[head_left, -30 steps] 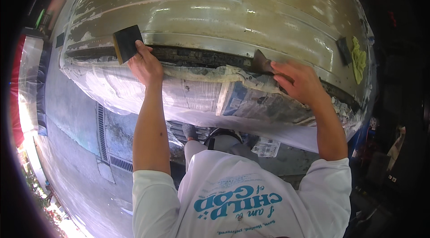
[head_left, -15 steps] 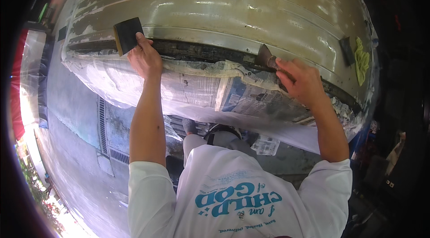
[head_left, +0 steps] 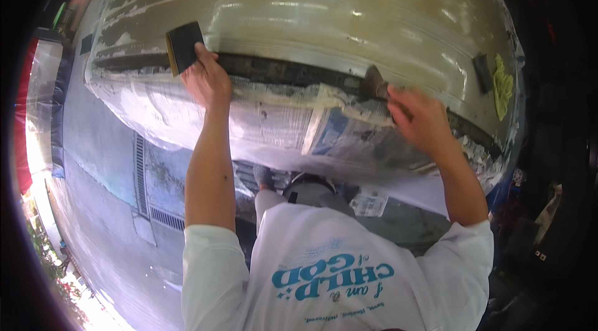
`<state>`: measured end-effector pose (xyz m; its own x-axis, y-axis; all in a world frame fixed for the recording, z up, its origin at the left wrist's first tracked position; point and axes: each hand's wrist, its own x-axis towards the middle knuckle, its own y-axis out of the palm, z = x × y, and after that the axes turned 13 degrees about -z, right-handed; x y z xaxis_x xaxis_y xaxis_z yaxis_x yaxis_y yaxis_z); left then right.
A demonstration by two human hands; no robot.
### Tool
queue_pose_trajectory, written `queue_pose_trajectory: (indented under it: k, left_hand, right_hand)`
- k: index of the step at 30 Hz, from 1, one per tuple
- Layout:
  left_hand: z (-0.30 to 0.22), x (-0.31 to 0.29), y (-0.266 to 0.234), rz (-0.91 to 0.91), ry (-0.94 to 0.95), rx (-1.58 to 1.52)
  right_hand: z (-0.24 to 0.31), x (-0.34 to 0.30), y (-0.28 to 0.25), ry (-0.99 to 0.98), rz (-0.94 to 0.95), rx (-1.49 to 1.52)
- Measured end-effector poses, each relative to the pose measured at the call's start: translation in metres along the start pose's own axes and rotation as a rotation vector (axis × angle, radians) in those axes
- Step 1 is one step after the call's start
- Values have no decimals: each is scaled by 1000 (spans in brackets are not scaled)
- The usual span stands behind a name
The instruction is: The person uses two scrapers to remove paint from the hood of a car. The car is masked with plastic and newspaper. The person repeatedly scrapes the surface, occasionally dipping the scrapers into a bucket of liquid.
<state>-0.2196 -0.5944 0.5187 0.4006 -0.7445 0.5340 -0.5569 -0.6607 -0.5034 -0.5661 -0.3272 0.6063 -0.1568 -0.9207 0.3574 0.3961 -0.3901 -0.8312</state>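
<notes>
My left hand is closed on a flat black sanding block with a tan edge, tilted above the left part of a dark channel. Farther right, my right hand grips a scraper like a putty knife; its dark blade sits at that channel, and its handle is mostly hidden in my fingers. The channel runs along the near side of a large glossy tan panel with worn patches at left. Taped newspaper covers the side below, its upper edge ragged.
On the panel's right side lie a dark block and a crumpled yellow-green cloth. Whitish sheeting hangs below the newspaper, close to my body. A drain grate runs across the floor at left.
My left hand and the sanding block have shifted slightly right. My right hand and the scraper have also moved a little right along the channel and look blurred.
</notes>
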Motion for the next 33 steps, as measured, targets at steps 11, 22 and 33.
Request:
queue_pose_trajectory:
  k: [11,22,33]
  left_hand:
    - [-4,4,-5,144,-117,37]
    - [-10,6,-6,138,-126,80]
    - [-1,1,-6,155,-83,3]
  right_hand:
    - [9,-5,10,-27,-71,-19]
    - [13,8,18,-114,-52,-46]
    - [12,1,23,-77,-107,17]
